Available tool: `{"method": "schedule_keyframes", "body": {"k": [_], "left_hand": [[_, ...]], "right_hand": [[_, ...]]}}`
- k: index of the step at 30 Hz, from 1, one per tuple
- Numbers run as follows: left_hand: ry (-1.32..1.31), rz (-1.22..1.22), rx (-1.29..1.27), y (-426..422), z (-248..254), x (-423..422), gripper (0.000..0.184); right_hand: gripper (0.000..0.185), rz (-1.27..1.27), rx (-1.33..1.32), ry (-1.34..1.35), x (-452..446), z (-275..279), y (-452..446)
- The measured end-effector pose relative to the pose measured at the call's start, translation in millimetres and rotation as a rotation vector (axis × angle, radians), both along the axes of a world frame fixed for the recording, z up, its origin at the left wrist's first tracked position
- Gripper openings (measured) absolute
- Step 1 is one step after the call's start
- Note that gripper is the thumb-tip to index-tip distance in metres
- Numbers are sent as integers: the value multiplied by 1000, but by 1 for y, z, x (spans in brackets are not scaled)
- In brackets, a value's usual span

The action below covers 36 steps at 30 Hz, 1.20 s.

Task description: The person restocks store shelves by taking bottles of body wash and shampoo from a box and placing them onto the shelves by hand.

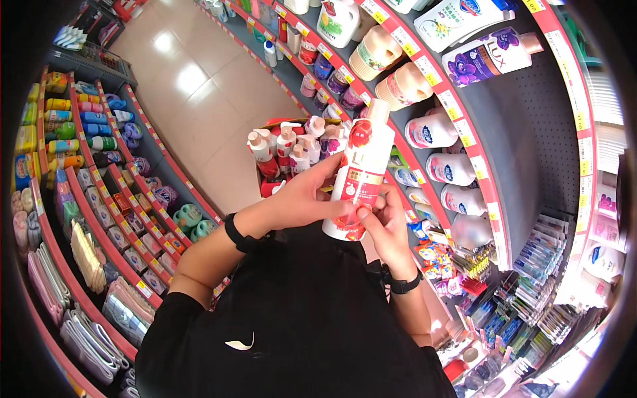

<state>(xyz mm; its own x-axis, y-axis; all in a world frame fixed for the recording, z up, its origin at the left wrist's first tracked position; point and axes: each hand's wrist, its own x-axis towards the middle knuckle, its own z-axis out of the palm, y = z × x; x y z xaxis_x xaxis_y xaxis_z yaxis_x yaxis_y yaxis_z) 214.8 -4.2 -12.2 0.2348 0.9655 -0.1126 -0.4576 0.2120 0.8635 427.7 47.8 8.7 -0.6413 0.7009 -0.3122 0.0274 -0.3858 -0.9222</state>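
Nearest is a person's black short-sleeved shirt (292, 312) with a small white curved mark, and from it both forearms reach forward, a slim black band (240, 235) around the left wrist and another dark band (405, 284) around the right. Between the hands is a white plastic bottle with red floral print and a pale peach cap (361, 162), tilted, its cap end pointing away from the body. The left hand (312, 196) grips it from the left, fingers curled round the side and thumb across the lower label; the right hand (388, 229) holds the lower right side, its thumb on the label's front. Just beyond stands a cluster of red, white and pink pump bottles (285, 147). To the right, a dark grey shelf unit with red price strips (488, 113) carries rounded white bottles (451, 170) and a purple-and-white LUX bottle (490, 57). To the left, red-edged shelves bear folded pale towels (88, 345). Farther off runs a glossy beige tiled floor (206, 113).
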Motion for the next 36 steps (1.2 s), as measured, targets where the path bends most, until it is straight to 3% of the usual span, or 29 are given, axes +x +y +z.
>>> {"method": "schedule_keyframes", "body": {"k": [5, 21, 36], "left_hand": [[-25, 27, -42, 1, -2, -1, 77], [-65, 29, -93, 2, 7, -5, 78], [-142, 135, -156, 4, 8, -1, 58]], "right_hand": [[34, -14, 16, -14, 0, -1, 2], [34, -19, -17, 20, -4, -1, 3], [42, 8, 51, -58, -6, -4, 3]]}}
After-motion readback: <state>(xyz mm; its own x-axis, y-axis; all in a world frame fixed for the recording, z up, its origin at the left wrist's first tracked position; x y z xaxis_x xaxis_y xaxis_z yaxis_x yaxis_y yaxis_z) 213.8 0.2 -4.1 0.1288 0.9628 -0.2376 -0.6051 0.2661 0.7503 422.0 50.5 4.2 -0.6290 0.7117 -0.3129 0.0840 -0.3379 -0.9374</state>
